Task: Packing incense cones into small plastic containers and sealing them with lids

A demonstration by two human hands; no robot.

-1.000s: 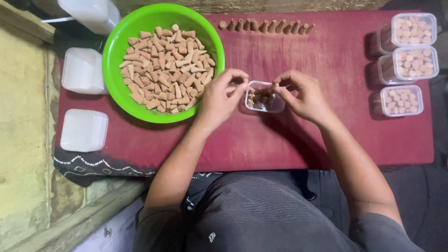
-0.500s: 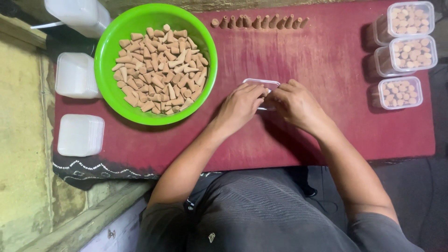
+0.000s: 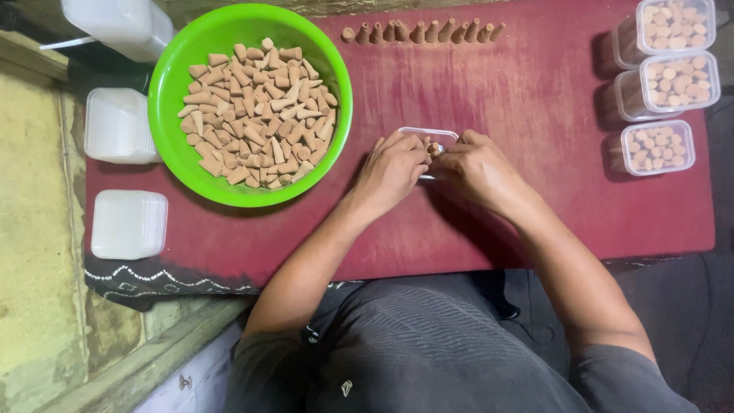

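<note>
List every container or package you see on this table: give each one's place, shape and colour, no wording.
Small clear tub: centre, between left hand and right hand.
Three filled clear tubs: right edge, rectangular.
Green bowl: upper left, round.
White lid stacks: left edge, rectangular.

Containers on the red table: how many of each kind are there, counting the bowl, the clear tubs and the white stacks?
Green bowl of cones: 1
Filled clear tubs at the far right: 3
Clear tub under both hands: 1
White stacks at the left edge: 2
Total: 7
The left hand and right hand hide most of the middle tub.
</note>
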